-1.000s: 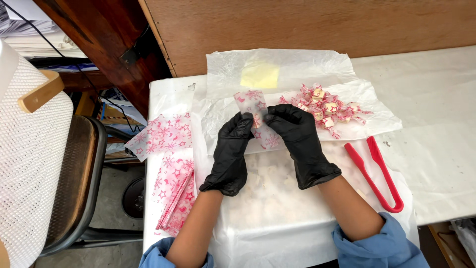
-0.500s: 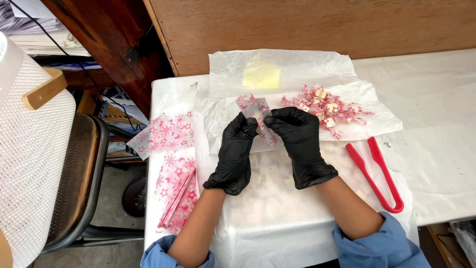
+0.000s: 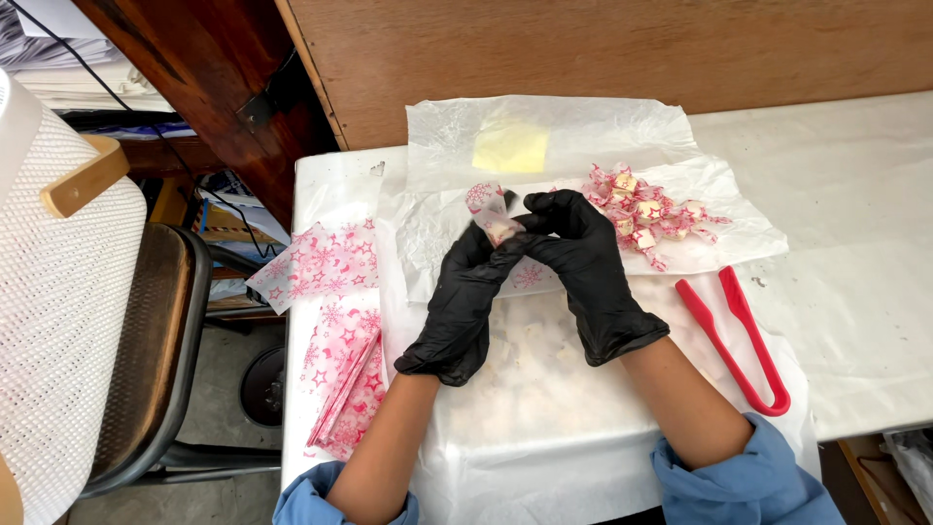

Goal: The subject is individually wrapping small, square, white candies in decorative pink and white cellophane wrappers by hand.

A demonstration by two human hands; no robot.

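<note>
Both hands have drawn closer since a second ago, fingertips now meeting over the counter's far middle. Left hand (image 3: 465,306) and right hand (image 3: 586,272) each pinch the wrapped candy (image 3: 496,226) between them — a pale lump in clear pink-starred film, one end flared. Wrapping seems the step in hand; closing it likely calls for opposite twists. Finished candies (image 3: 646,212) lie near the right hand.
</note>
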